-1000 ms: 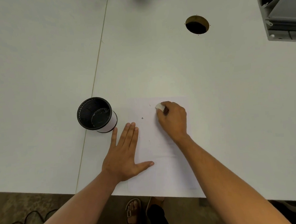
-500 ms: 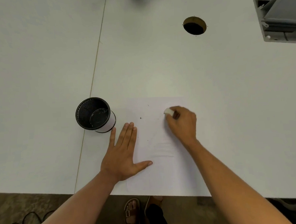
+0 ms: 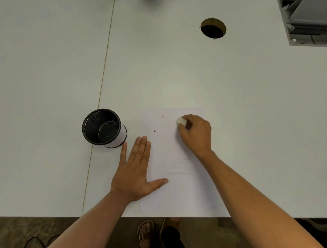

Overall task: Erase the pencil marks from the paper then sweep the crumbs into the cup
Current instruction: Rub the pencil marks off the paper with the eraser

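Note:
A white sheet of paper [image 3: 179, 191] lies at the table's near edge. My left hand [image 3: 136, 170] rests flat on its left side, fingers together and thumb spread, holding it down. My right hand [image 3: 196, 134] is shut on a small white eraser [image 3: 180, 120], pressed to the upper right part of the sheet. A few dark crumbs [image 3: 155, 131] lie on the upper left of the paper. A black mesh cup [image 3: 103, 128] stands upright just left of the sheet, close to my left fingertips.
A round cable hole [image 3: 213, 28] sits far back on the white table [image 3: 252, 100]. A grey cable box [image 3: 308, 17] is at the back right corner. A seam [image 3: 103, 74] runs down the table left of the cup. The table edge is just below my wrists.
My right hand with the eraser slid right across the top of the paper, then back a little to the left. My left hand and the cup stayed put.

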